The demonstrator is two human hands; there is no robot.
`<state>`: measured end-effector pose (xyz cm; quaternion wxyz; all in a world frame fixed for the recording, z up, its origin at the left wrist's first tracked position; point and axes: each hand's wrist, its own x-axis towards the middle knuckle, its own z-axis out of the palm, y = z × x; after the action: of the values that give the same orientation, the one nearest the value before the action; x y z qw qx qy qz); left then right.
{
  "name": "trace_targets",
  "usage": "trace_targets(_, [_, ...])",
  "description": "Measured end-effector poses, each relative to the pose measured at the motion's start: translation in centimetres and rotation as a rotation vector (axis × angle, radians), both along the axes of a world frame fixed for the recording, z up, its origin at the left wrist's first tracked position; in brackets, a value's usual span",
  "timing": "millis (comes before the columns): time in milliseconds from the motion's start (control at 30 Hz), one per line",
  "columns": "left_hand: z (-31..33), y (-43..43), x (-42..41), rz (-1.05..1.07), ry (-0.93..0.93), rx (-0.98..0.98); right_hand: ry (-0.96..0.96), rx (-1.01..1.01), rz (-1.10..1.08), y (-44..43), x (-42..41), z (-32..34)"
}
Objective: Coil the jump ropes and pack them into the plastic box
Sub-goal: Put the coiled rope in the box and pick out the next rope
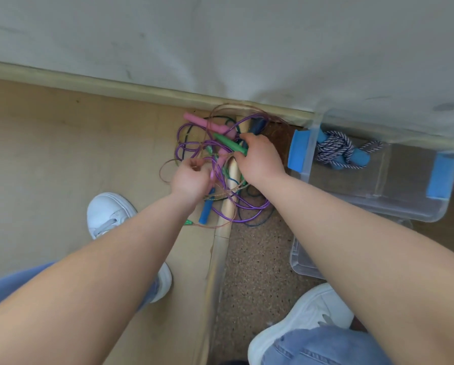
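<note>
A tan floor (62, 154) met a speckled brown one along a metal threshold strip (220, 254) below a pale wall, and across that strip lay the tangle of jump ropes (222, 156), with pink handles (202, 122) at its eleven o'clock. The right grip (260, 156) was clenched round a green handle (228, 144) near the pile's twelve o'clock, while the left grip (190, 177), fingers curled, pinched strands at its nine o'clock. At the pile's three o'clock stood the clear plastic box (404, 180), holding a coiled striped rope (333, 147) with blue handles.
</note>
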<state>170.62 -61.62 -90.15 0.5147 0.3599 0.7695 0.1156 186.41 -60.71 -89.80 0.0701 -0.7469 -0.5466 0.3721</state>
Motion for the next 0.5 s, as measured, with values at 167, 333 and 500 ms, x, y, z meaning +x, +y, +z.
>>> trace_targets(167, [-2.0,-1.2,-2.7,-0.416,0.334,-0.039,-0.063,-0.100,-0.005,0.4,-0.2,-1.2])
trace_targets(333, [-3.4,-5.8,-5.1,-1.207,0.687,-0.235,0.137,-0.164,-0.309,-0.6,0.1,-0.5])
trace_targets(500, [-3.0,-7.5,-6.7,-1.329,0.784,-0.082,0.346,-0.201,-0.470,-1.8,0.9,0.4])
